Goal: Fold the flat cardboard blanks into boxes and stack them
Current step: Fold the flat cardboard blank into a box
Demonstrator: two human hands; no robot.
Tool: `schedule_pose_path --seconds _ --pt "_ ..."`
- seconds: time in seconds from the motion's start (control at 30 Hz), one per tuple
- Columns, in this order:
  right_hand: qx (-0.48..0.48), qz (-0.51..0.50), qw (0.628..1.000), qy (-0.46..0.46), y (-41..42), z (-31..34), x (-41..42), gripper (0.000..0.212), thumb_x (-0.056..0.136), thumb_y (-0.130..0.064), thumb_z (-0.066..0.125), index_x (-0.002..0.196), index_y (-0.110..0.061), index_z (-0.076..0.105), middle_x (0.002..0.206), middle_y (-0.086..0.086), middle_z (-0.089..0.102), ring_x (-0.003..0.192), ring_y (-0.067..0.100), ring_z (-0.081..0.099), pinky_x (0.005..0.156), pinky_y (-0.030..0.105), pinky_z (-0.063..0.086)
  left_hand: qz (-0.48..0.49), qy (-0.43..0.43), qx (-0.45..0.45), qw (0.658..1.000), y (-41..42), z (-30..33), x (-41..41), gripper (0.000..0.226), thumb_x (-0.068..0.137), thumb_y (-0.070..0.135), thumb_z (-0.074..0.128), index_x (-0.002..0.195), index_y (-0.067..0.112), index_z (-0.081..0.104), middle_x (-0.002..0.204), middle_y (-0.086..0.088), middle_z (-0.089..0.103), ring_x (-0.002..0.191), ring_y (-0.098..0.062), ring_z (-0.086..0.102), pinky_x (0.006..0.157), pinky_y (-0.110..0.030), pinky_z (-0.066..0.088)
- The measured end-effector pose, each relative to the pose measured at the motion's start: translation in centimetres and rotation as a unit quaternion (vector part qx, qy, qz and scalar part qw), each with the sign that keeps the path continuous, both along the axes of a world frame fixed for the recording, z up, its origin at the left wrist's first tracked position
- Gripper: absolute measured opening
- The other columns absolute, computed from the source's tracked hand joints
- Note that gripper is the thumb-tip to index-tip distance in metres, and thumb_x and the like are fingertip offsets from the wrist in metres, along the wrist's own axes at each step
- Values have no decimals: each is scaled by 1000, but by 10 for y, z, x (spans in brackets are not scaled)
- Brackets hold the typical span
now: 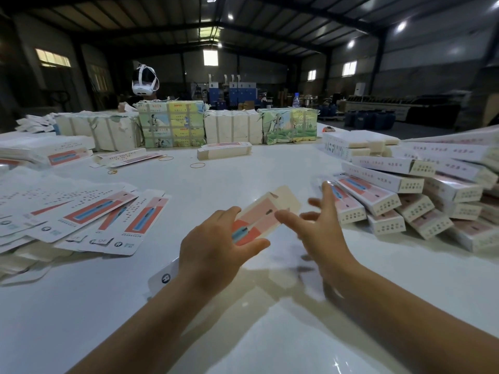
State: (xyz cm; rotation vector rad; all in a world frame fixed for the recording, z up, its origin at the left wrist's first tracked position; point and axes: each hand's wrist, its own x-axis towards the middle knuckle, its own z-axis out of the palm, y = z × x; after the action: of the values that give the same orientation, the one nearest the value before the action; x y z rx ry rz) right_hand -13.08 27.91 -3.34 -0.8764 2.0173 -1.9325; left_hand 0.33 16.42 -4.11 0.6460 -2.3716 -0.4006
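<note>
Left hand (213,247) fingers curled around a flat white-and-pink printed cardboard blank (259,217) held above the glossy white table (243,333), right hand (321,225) fingers spread wide beside its far flap, loose flat blanks (81,220) at left, folded white boxes (421,195) piled at right.

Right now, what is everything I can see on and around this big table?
blank in hand: one, pink, orange and cream, table centre, held by the left hand.
flat blanks: many, white with red-blue print, spread at left.
folded boxes: many, white and pink, piled at right.
wrapped bundles: about four, cream and green-yellow, far edge.
rubber bands: three, yellow-orange, mid table.
table: one, white, glossy.
water bottle: one, clear, beyond the bundles.
person with headset: one, behind the bundles.
left hand: grips the blank.
right hand: fingers spread, holding nothing.
</note>
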Motion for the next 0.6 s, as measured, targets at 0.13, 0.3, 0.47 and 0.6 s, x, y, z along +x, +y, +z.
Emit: schedule_pose_path --seconds 0.13,0.3,0.47,0.6 --pt "-134 239 907 -319 -4 -2 0 50 69 -13 70 118 -11 58 105 12 68 94 25 66 78 40 57 -36 -1 26 999 5 0 -1 82 63 78 39 127 28 48 113 9 59 90 -13 59 78 -31 56" --pt "-155 238 938 -199 -3 -7 1 33 80 -2 63 113 -3 59 95 15 69 92 29 69 75 29 57 -61 -10 22 998 7 0 -3 86 64 81 42 130 26 46 116 9 58 94 -12 59 82 -30 55" --pt "24 87 976 199 1 -15 8 37 98 -21 49 135 -15 51 107 1 68 95 16 64 81 18 52 -53 -25 -18 998 4 -2 -3 90 62 77 35 135 25 42 123 9 57 97 -11 59 84 -23 52" --pt "126 58 937 320 2 -18 12 54 99 -35 41 149 -20 27 136 -5 52 117 11 54 94 15 42 -41 -27 -17 999 0 -6 -2 86 67 75 42 137 24 41 125 8 56 100 -12 58 86 -25 52"
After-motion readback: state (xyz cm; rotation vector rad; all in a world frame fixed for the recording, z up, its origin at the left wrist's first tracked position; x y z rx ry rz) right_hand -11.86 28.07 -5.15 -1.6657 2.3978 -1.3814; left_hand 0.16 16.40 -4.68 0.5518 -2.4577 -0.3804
